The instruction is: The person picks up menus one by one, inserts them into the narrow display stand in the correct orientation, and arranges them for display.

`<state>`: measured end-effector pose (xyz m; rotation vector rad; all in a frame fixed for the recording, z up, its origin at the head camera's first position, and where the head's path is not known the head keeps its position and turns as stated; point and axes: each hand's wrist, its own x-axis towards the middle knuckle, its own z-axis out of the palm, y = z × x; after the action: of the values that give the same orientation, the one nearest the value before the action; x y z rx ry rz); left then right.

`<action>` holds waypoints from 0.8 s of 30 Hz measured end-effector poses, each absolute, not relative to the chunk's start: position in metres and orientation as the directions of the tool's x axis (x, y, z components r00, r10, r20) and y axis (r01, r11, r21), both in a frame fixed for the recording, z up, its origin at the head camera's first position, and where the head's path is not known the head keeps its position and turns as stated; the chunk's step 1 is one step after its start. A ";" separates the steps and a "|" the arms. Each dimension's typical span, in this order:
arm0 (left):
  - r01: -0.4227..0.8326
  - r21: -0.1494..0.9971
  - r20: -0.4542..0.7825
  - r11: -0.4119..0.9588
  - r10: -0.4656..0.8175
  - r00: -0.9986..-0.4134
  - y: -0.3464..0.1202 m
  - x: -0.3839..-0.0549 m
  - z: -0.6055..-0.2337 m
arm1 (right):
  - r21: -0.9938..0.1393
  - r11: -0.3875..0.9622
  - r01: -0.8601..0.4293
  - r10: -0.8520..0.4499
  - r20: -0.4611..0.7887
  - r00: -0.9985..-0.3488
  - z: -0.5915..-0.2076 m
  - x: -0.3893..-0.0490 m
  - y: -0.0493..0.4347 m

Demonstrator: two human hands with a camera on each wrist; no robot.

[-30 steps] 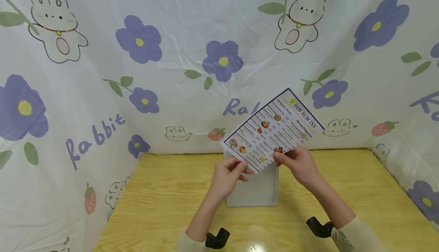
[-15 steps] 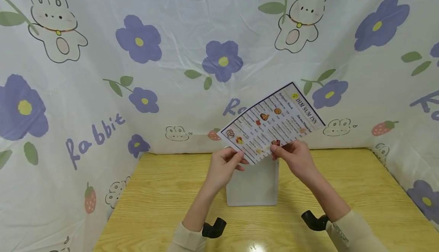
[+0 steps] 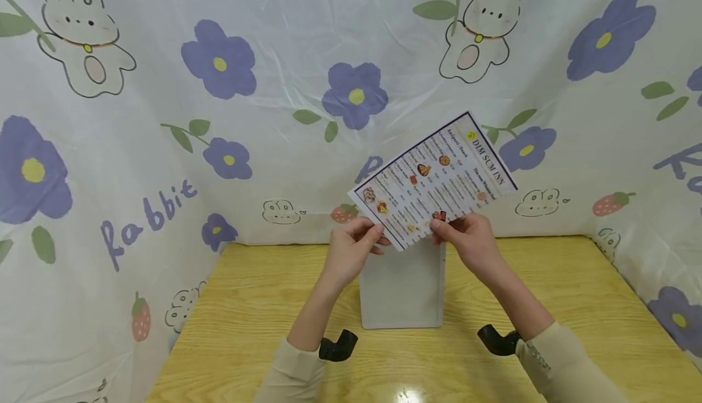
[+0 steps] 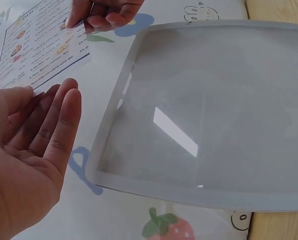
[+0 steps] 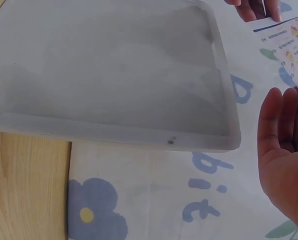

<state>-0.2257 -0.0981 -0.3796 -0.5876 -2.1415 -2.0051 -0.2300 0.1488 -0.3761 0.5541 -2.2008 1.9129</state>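
Note:
A printed menu card (image 3: 433, 177) headed "DIM SUM INN" is held tilted in the air, its heading toward the upper right. My left hand (image 3: 351, 249) pinches its lower left corner between thumb and fingers. Along the lower edge, my right hand (image 3: 476, 246) pinches the card with the thumb in front. Behind and below the card stands a grey, pale-rimmed rectangular panel (image 3: 402, 293), which looks like a clear display holder. In the left wrist view the panel (image 4: 229, 110) shows a glossy, see-through face; neither hand touches it. The card covers its upper part in the head view.
The panel stands on a yellow wood-grain table (image 3: 263, 305). A white cloth (image 3: 296, 43) printed with rabbits, purple flowers and strawberries hangs behind the table and along both sides. Black curved pieces (image 3: 339, 345) stick out at both sleeve cuffs.
Both hands have risen in the head view, lifting the menu card higher, and its slant has changed slightly. More of the panel shows beneath it. The panel stays in place.

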 end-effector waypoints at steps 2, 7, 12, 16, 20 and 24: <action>0.397 0.917 0.387 0.027 0.177 -0.905 -0.099 -0.229 -0.378 | -0.917 0.106 -0.386 -0.164 0.366 -0.916 -0.375 -0.232 0.148; 0.416 0.909 0.405 0.025 0.184 -0.896 -0.099 -0.237 -0.375 | -0.907 0.119 -0.403 -0.154 0.384 -0.910 -0.371 -0.239 0.147; 0.411 0.910 0.397 0.046 0.181 -0.900 -0.100 -0.243 -0.371 | -0.906 0.126 -0.403 -0.152 0.384 -0.911 -0.368 -0.246 0.146; 0.389 0.918 0.378 0.079 0.126 -0.917 -0.096 -0.246 -0.369 | -0.905 0.145 -0.400 -0.148 0.379 -0.913 -0.368 -0.252 0.147; 0.352 0.930 0.347 0.106 0.062 -0.936 -0.092 -0.248 -0.367 | -0.918 0.126 -0.377 -0.139 0.360 -0.923 -0.370 -0.255 0.145; 0.343 0.932 0.341 0.121 0.033 -0.939 -0.090 -0.249 -0.366 | -0.923 0.115 -0.367 -0.133 0.352 -0.927 -0.372 -0.257 0.144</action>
<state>-0.2490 -0.0900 -0.3663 -0.3718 -2.1613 -1.9028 -0.2571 0.1445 -0.3724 0.5017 -2.2023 1.9128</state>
